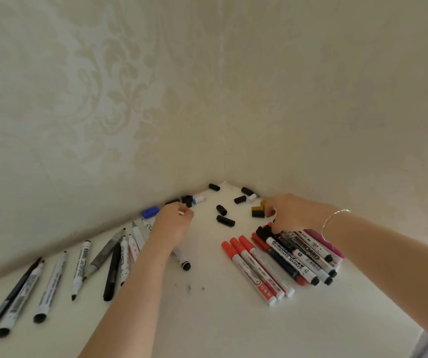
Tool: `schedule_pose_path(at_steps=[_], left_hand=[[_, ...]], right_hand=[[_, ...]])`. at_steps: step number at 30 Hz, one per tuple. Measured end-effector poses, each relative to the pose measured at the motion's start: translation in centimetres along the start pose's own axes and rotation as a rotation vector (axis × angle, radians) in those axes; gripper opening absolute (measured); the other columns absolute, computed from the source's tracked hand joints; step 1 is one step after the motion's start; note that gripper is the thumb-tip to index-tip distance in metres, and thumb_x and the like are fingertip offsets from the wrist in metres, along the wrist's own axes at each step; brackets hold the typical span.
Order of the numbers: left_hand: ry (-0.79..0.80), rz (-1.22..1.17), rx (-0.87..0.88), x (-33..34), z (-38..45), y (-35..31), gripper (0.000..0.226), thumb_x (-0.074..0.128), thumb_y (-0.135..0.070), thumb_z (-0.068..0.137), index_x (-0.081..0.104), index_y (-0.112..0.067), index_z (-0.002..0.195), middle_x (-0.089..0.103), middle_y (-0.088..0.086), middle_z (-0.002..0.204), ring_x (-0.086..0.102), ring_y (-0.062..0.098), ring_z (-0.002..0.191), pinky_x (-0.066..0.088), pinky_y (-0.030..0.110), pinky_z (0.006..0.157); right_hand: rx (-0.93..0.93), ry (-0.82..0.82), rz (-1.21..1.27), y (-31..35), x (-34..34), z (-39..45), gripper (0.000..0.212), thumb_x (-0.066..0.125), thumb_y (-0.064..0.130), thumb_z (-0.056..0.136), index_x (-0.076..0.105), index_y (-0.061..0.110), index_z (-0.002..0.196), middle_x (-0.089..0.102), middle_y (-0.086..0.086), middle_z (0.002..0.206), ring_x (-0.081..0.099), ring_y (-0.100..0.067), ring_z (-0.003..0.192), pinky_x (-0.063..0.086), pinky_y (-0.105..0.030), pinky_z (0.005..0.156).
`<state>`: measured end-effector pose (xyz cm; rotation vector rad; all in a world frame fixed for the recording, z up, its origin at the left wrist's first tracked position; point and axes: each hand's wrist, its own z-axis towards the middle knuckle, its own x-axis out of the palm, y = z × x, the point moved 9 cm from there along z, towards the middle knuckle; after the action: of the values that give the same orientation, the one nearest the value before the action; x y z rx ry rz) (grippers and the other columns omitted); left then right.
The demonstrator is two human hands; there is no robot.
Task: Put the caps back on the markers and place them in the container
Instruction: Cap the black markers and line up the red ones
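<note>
Uncapped markers [83, 267] lie fanned out on the white table [207, 319] at the left. A pile of capped red and black markers [285, 259] lies at the right. Loose black caps [225, 220], gold caps [257, 209] and a blue cap [150, 212] are scattered in the far corner. My left hand [174, 224] is closed around a white marker [181, 258], whose black end sticks out under the wrist. My right hand [291, 213] rests curled over the pile, fingertips touching a black cap [258, 214] beside the gold ones. No container is in view.
Two patterned cream walls [130, 112] meet at the table's far corner, right behind the caps. A few dark specks [189, 288] mark the table's middle. The table's near right edge [422, 334] shows at the bottom right.
</note>
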<state>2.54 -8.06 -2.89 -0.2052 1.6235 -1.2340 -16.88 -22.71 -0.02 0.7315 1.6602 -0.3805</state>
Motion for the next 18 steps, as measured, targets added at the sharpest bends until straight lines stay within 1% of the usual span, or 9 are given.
schedule_pose_path(at_steps=[4,7,9,10,12,13,14,16,18], left_hand=[[-0.014,0.056,-0.001,-1.5,0.0,0.8,0.015,0.052,-0.023,0.095,0.06,-0.018,0.106,0.063,0.004,0.099,0.059,0.017,0.085,0.041,0.024,0.065],[-0.05,0.3,-0.02,-3.3,0.4,1.8,0.016,0.051,-0.021,0.092,0.059,-0.013,0.104,0.062,0.005,0.1,0.057,0.022,0.09,0.045,0.031,0.075],[-0.007,0.399,-0.063,-3.5,0.6,2.6,0.022,0.054,-0.024,0.089,0.056,-0.008,0.104,0.066,0.008,0.095,0.062,0.024,0.087,0.048,0.032,0.073],[0.031,0.405,-0.092,-3.3,0.6,3.1,0.024,0.055,-0.026,0.088,0.054,-0.007,0.103,0.068,0.009,0.088,0.065,0.025,0.083,0.052,0.033,0.074],[0.091,0.434,-0.125,-2.6,0.4,3.5,0.019,0.056,-0.027,0.087,0.049,-0.01,0.091,0.069,0.005,0.072,0.066,0.021,0.07,0.055,0.033,0.074],[0.111,0.474,-0.123,-2.2,0.4,3.5,0.018,0.057,-0.027,0.087,0.047,-0.013,0.084,0.068,0.002,0.067,0.064,0.019,0.065,0.055,0.03,0.072],[0.119,0.505,-0.109,-1.9,0.4,3.4,0.019,0.058,-0.026,0.087,0.045,-0.014,0.079,0.067,0.001,0.067,0.062,0.018,0.062,0.054,0.03,0.071],[0.121,0.536,-0.089,-1.5,0.6,3.0,0.018,0.059,-0.023,0.086,0.047,-0.014,0.076,0.07,0.004,0.076,0.065,0.02,0.069,0.054,0.031,0.073],[0.139,0.545,-0.092,-1.2,0.9,3.0,0.016,0.058,-0.018,0.085,0.048,-0.014,0.072,0.072,0.006,0.084,0.069,0.022,0.08,0.055,0.031,0.075]], right_hand=[[-0.008,-0.066,-0.026,1.6,-0.5,0.7,0.026,0.054,0.007,0.086,0.057,0.009,0.111,0.062,-0.009,0.105,0.056,-0.018,0.077,0.047,-0.026,0.066],[-0.048,-0.159,0.046,4.4,-1.5,0.8,0.027,0.048,0.008,0.09,0.052,0.014,0.116,0.054,-0.002,0.096,0.05,-0.013,0.068,0.039,-0.023,0.055],[-0.066,-0.147,0.011,6.8,-1.5,0.7,0.017,0.048,0.016,0.092,0.052,0.011,0.108,0.055,-0.002,0.092,0.05,-0.015,0.07,0.039,-0.023,0.058],[-0.059,-0.07,-0.016,7.8,-0.9,0.4,0.015,0.049,0.023,0.093,0.051,0.01,0.1,0.055,-0.003,0.087,0.05,-0.015,0.068,0.039,-0.024,0.056],[-0.002,0.221,-0.021,9.3,1.8,-0.8,0.03,0.057,0.04,0.09,0.05,0.01,0.089,0.052,-0.001,0.073,0.048,-0.013,0.057,0.038,-0.021,0.05],[0.019,0.362,-0.039,10.0,3.4,-1.6,0.038,0.061,0.047,0.086,0.052,0.01,0.093,0.054,-0.002,0.072,0.049,-0.014,0.057,0.04,-0.021,0.05],[0.01,0.449,-0.104,10.6,4.4,-2.3,0.047,0.064,0.051,0.083,0.054,0.009,0.101,0.058,-0.004,0.077,0.053,-0.016,0.062,0.043,-0.022,0.055],[-0.043,0.466,-0.273,11.6,5.4,-2.6,0.058,0.067,0.048,0.081,0.053,0.006,0.119,0.063,-0.007,0.094,0.06,-0.019,0.076,0.047,-0.025,0.062],[-0.029,0.466,-0.32,11.9,5.8,-2.4,0.055,0.069,0.036,0.083,0.051,0.005,0.126,0.063,-0.008,0.1,0.066,-0.022,0.088,0.051,-0.027,0.069]])
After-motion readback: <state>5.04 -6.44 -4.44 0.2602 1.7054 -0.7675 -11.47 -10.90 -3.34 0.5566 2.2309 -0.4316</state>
